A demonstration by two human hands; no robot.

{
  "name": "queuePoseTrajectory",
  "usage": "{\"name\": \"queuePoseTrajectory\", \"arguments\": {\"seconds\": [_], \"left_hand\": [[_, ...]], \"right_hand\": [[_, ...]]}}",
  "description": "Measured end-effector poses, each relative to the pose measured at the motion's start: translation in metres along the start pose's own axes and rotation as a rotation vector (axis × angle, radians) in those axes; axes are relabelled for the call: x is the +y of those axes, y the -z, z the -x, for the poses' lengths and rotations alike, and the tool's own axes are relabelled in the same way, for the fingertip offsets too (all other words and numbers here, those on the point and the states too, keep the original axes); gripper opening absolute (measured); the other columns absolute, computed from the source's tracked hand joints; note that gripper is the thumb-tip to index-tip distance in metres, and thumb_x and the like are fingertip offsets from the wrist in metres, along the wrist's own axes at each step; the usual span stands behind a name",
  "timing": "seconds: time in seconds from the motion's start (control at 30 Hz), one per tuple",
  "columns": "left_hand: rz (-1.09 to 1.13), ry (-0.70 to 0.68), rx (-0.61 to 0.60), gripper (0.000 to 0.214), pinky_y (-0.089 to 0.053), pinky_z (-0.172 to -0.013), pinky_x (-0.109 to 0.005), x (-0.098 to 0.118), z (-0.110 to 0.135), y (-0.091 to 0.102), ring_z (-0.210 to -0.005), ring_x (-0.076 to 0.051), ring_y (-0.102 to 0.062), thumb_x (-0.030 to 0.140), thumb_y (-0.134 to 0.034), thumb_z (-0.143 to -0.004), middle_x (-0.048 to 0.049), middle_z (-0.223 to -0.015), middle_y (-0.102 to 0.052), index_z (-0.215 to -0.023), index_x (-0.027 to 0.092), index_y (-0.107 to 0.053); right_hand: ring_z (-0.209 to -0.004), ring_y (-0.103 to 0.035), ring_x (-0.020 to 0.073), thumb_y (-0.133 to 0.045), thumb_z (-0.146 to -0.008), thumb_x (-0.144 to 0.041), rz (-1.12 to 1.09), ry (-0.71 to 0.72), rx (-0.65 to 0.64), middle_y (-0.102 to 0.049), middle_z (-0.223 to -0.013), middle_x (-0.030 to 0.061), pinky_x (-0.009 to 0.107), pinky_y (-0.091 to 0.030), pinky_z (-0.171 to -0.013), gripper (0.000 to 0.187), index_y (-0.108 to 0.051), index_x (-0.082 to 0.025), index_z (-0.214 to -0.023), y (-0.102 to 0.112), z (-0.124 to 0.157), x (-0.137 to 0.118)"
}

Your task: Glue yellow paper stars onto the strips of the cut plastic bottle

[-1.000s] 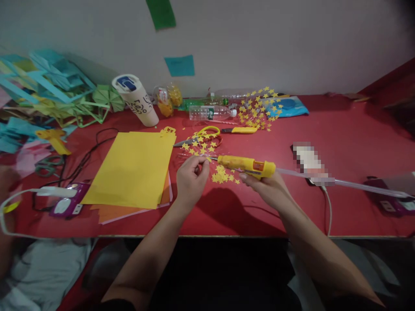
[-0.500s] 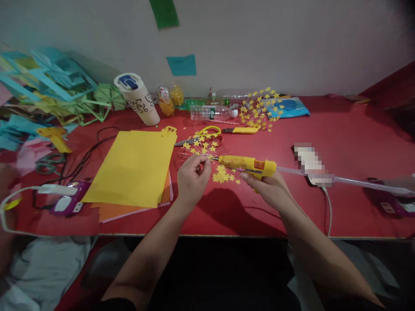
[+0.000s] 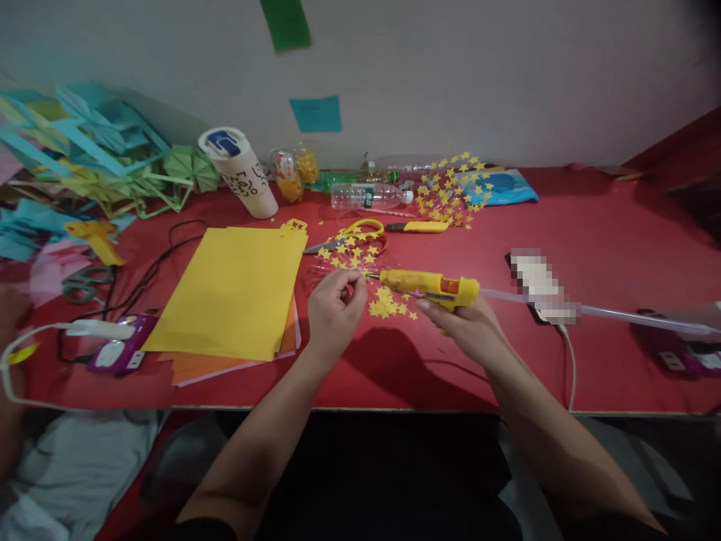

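Observation:
My right hand (image 3: pixel 467 330) is wrapped round the handle of a yellow glue gun (image 3: pixel 414 282), whose metal nozzle points left. A long clear glue stick (image 3: pixel 636 318) runs out of its back. My left hand (image 3: pixel 336 309) is closed in a pinch at the nozzle tip, with a small yellow star (image 3: pixel 365 275) at its fingertips, partly hidden. Just beyond stands a clear plastic piece dotted with yellow stars (image 3: pixel 354 252). Below the glue gun lies a pile of loose yellow stars (image 3: pixel 385 303) on the red table (image 3: pixel 433 391).
Yellow paper sheets (image 3: pixel 230 293) lie left, near a purple power socket (image 3: pixel 121 346) and a second glue gun (image 3: pixel 95 239). Behind are scissors (image 3: pixel 366 227), a yellow cutter knife (image 3: pixel 422 226), a bottle (image 3: pixel 366 197) and a white tumbler (image 3: pixel 242 176). A phone (image 3: pixel 538 285) lies right; someone's arm (image 3: pixel 11 361) shows far left.

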State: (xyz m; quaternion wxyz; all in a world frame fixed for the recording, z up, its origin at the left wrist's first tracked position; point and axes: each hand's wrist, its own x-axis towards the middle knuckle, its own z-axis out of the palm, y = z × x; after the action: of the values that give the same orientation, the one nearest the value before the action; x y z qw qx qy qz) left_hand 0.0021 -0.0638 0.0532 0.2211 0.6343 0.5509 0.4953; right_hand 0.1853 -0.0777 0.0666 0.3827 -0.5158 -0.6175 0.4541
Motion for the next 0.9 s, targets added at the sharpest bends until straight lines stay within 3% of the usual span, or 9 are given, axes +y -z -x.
{"name": "queuePoseTrajectory", "arguments": {"seconds": [0.63, 0.77, 0.9], "left_hand": [[-0.033, -0.105, 0.045, 0.014, -0.033, -0.048, -0.019, 0.0009, -0.0016, 0.0005, -0.049, -0.006, -0.038, 0.014, -0.052, -0.078, 0.0039, -0.058, -0.05, -0.065, 0.017, -0.055], [-0.145, -0.244, 0.086, 0.014, -0.035, -0.049, -0.019, -0.0026, -0.0016, -0.0001, -0.049, -0.006, -0.04, 0.012, -0.052, -0.08, 0.0034, -0.059, -0.051, -0.067, 0.017, -0.056], [-0.276, -0.514, 0.126, 0.011, -0.042, -0.06, -0.02, -0.007, 0.0009, 0.0005, -0.067, -0.01, -0.055, 0.008, -0.051, -0.08, -0.003, -0.073, -0.062, -0.079, 0.015, -0.059]], "right_hand": [[-0.053, -0.047, 0.0112, -0.061, -0.079, -0.042, 0.003, 0.033, -0.002, -0.042, -0.047, -0.0043, 0.022, -0.038, -0.046, 0.023, -0.068, -0.022, -0.088, 0.0007, 0.0008, -0.0071], [-0.059, -0.054, 0.0132, -0.059, -0.08, -0.038, 0.079, 0.029, 0.009, -0.058, -0.06, -0.0006, 0.024, -0.042, -0.05, 0.027, -0.068, -0.021, -0.099, 0.0012, 0.0034, -0.0075], [-0.071, -0.061, 0.0167, -0.056, -0.08, -0.039, 0.2, 0.138, 0.02, -0.067, -0.08, 0.0022, 0.028, -0.047, -0.059, 0.026, -0.068, -0.023, -0.097, 0.0049, 0.0036, -0.0045]]}}
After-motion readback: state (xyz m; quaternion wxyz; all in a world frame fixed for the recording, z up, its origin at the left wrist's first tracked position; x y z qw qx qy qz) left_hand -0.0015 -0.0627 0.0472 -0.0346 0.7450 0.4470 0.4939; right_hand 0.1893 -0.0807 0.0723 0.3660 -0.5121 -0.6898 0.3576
